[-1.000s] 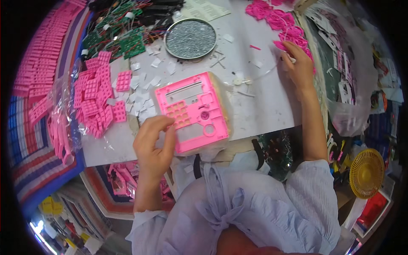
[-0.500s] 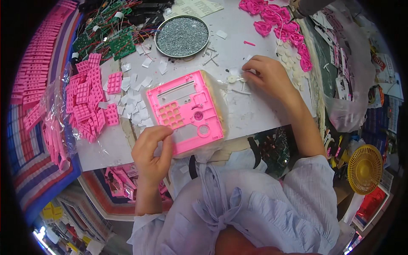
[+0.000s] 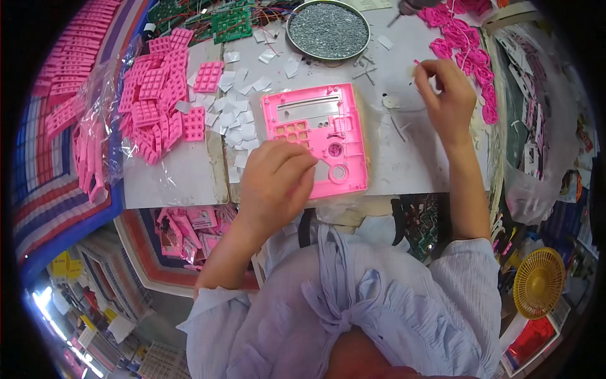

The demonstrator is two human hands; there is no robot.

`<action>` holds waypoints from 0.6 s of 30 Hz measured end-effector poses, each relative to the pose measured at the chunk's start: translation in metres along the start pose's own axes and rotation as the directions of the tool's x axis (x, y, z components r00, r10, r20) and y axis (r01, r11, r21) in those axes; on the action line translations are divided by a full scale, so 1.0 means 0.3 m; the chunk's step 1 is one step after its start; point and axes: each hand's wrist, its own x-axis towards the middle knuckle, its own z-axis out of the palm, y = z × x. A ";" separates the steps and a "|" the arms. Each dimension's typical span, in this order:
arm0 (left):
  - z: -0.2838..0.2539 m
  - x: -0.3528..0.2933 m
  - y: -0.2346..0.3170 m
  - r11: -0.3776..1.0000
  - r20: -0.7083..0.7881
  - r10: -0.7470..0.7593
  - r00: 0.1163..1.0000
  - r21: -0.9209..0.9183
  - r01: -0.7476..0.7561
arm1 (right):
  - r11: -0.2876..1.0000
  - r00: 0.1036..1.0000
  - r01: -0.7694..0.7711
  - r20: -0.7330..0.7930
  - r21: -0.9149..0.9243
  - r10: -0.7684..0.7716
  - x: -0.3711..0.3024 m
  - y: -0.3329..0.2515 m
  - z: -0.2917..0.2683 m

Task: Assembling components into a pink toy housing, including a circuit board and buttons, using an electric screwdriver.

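A pink plastic housing panel (image 3: 360,158) lies on a cushioned pad wrapped in clear film, with its button holes, round openings and a long slot showing. My left hand (image 3: 271,183) is over its near left corner, fingers curled and tips close together; whatever is in them is hidden. My right hand (image 3: 449,101) is raised to the right of the panel, thumb and forefinger pinched at a small pale thing too small to name. A white disc (image 3: 391,101) and a thin white stick (image 3: 398,126) lie on the table between that hand and the panel.
Pink button pads (image 3: 154,95) are heaped at left beside scattered white paper pieces (image 3: 237,120). A round tray of small metal screws (image 3: 328,30) stands at the back, near green circuit boards (image 3: 232,24). A dark tool tip (image 3: 404,9) hangs near pink rings (image 3: 457,38).
The view has shifted, so the table sits farther right and higher. My left hand has come farther over the panel's near left corner. My right hand has moved away from the white pieces, rightward.
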 end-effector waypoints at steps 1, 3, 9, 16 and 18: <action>0.005 0.005 -0.002 1.000 0.013 -0.006 1.000 0.002 0.006 | 0.991 0.998 0.024 0.056 0.132 -0.032 -0.010 -0.061 0.003; 0.019 0.011 -0.019 0.999 0.024 0.007 1.000 0.032 -0.008 | 0.962 0.974 0.056 0.198 0.268 -0.111 -0.057 -0.210 0.015; 0.051 -0.005 -0.051 0.994 0.099 0.043 0.994 0.100 -0.053 | 0.974 0.860 0.211 0.458 0.079 -0.223 -0.103 -0.361 0.083; 0.048 -0.007 -0.040 0.997 0.078 -0.003 0.997 0.072 -0.003 | 0.983 0.830 0.170 0.526 0.074 -0.184 -0.086 -0.377 0.095; 0.047 -0.008 -0.041 0.998 0.072 0.000 0.997 0.067 -0.005 | 0.988 0.845 0.152 0.514 0.030 -0.146 -0.095 -0.387 0.099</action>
